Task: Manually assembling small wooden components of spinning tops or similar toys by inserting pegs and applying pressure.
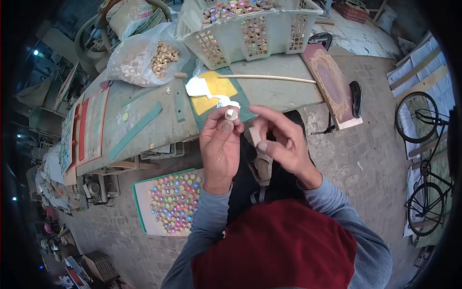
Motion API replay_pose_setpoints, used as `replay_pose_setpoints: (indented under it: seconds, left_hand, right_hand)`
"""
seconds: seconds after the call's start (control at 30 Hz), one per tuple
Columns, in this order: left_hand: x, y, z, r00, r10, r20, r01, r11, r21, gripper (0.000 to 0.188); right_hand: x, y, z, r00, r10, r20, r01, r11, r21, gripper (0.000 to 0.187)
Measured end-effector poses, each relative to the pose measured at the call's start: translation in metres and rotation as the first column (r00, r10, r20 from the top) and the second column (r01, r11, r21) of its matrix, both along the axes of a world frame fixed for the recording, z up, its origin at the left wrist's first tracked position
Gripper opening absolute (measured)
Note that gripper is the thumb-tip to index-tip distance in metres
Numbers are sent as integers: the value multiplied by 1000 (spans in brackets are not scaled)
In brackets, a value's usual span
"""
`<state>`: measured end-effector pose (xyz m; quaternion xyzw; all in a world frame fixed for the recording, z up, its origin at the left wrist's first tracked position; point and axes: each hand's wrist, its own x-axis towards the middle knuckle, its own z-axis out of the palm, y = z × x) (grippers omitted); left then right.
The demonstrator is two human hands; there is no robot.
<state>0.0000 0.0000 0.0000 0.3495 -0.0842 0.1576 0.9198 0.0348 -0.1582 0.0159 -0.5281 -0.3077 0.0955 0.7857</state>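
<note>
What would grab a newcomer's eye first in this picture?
Probably the brightly coloured round pieces spread over a green-edged board at the lower left. The big pale crate at the top, holding many small pieces, some brightly coloured, stands out too. In the centre, the left hand holds a small round piece and the right hand a pale block.

Block in right hand, table ahead bearing crate, bag left of crate
</note>
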Motion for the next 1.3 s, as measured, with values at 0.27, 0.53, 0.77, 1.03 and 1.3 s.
replay_pose_setpoints:
  seconds: [0.27, 0.53, 0.77, 1.03, 1.3]
  left_hand:
    - [1, -1, -6, 999, 32, -43, -30, 999, 39, 25]
    - [-2, -4, -6, 984, 168, -60, -165, 985, 52, 23]
    - [-12, -2, 0, 984, 164, -62, -153, 976, 156, 23]
    - [-17, -14, -1, 951, 289, 109, -308, 862, 403, 24]
    - [-17, -15, -2, 945, 290, 153, -328, 828, 455, 25]
  right_hand:
    - [-1, 7, 7, 941, -40, 336, 136, 954, -266, 72]
    - [-3, -1, 0, 996, 24, 84, -17, 996, -84, 59]
    - [8, -5, -9, 897, 316, -307, -189, 905, 381, 69]
    - [0, 1, -5, 986, -161, 37, 159, 985, 68, 68]
    - [1, 4, -8, 991, -131, -27, 133, 987, 89, 70]
